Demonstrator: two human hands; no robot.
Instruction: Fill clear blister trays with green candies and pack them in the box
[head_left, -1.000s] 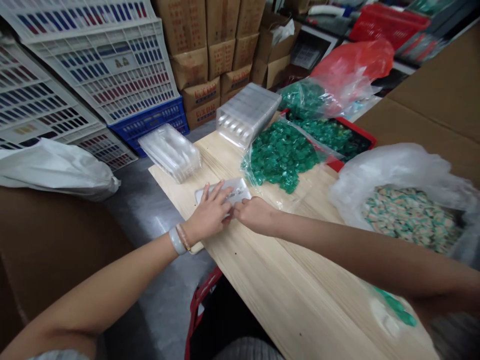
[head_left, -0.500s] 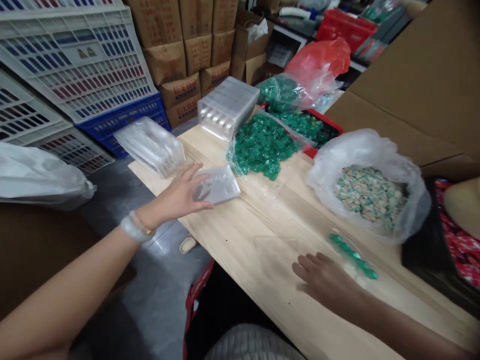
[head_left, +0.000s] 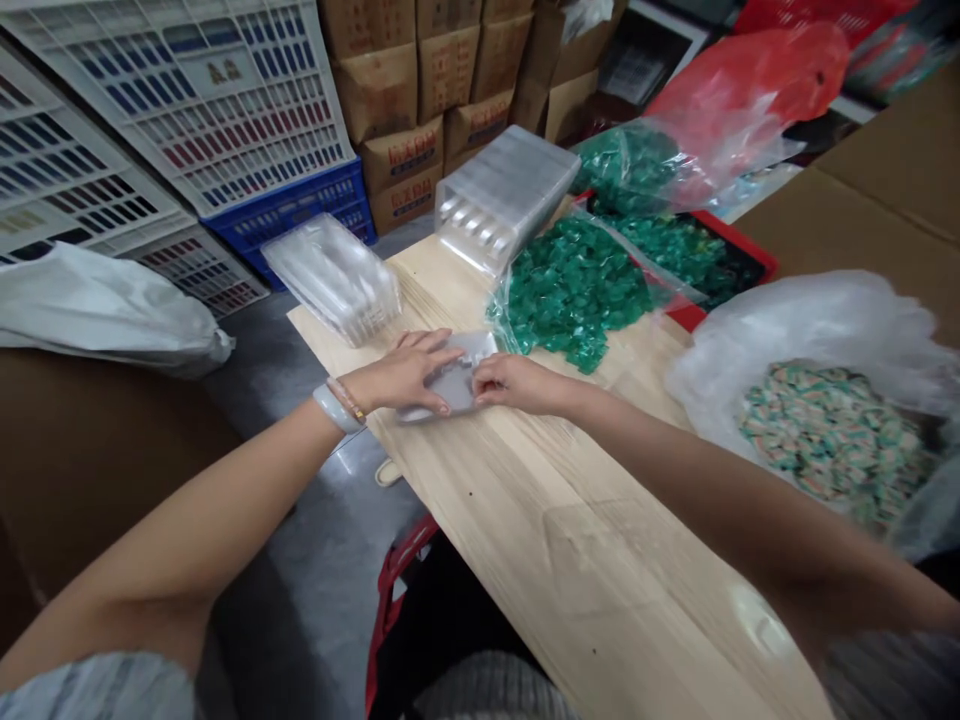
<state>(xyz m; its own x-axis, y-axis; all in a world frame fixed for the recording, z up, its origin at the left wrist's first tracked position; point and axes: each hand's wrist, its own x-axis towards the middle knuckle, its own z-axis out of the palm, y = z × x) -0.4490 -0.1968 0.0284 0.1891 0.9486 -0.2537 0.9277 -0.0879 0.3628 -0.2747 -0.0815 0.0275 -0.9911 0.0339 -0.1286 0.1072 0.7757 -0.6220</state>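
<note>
On the pale wooden table lies a flat stack of clear plastic sheets or bags [head_left: 454, 385]; I cannot tell which. My left hand [head_left: 409, 372] rests across its left part, thumb and fingers spread. At the stack's right edge is my right hand [head_left: 517, 383], its fingers curled and pinched together on the plastic. How many layers it grips is hidden. A faint, flat clear plastic piece [head_left: 592, 545] lies by itself nearer to me. Behind my right hand, green wrapped pieces [head_left: 574, 285] spill from a clear bag.
Clear plastic trays [head_left: 337, 280] and a larger clear stack [head_left: 510, 195] stand at the table's far end. To the right are a red-edged tray [head_left: 761, 262], a translucent bag [head_left: 720, 330] of small striped pieces, and a cardboard box [head_left: 870, 190]. Crates [head_left: 247, 100] rise at left.
My right hand was at the stack, then out to the right over the table near a row of green pieces, and is back at the stack's edge. My left hand has stayed by the stack.
</note>
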